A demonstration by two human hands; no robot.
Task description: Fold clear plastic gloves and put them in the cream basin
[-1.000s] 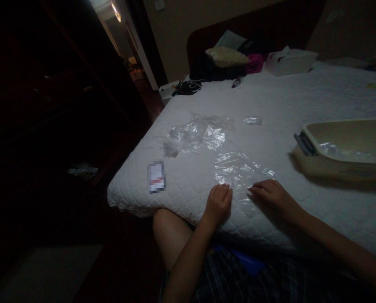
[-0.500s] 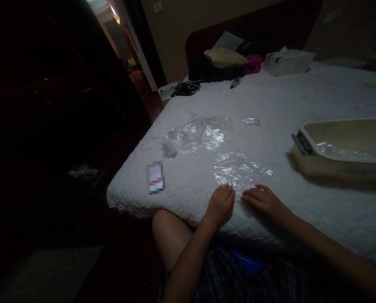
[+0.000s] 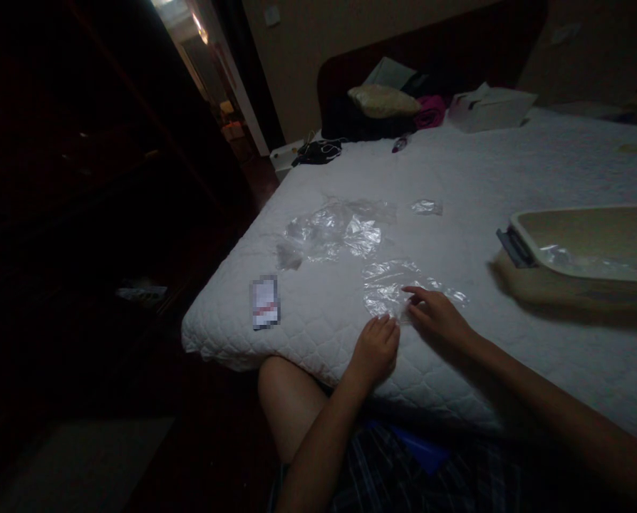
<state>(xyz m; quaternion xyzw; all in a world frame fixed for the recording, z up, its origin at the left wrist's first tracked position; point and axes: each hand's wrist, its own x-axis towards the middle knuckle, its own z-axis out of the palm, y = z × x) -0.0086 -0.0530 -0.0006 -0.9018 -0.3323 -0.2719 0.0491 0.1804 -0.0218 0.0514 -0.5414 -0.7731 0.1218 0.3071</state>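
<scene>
A clear plastic bag point(image 3: 385, 281) lies spread on the white quilted bed cover in front of me. My left hand point(image 3: 376, 349) rests at its near edge, fingers lying flat and pointing away from me. Over the bag's middle is my right hand point(image 3: 440, 318), with forefinger and thumb apart and nothing seen between them. I cannot tell how firmly its fingertips touch the film. Beyond, more crumpled clear plastic bags point(image 3: 323, 231) lie together, and a small folded piece of clear plastic point(image 3: 427, 207) sits apart to their right.
A beige plastic bin point(image 3: 575, 292) with a grey latch stands on the bed at right, clear plastic inside. A blurred rectangular item point(image 3: 266, 302) lies at left near the bed's edge. Toward the headboard are a pillow point(image 3: 383, 101), a magenta cloth point(image 3: 430, 112) and a white box point(image 3: 490, 109).
My right hand has moved forward and slightly left from the bag's near edge onto its middle, with its fingers opening apart. My left hand has stayed in place.
</scene>
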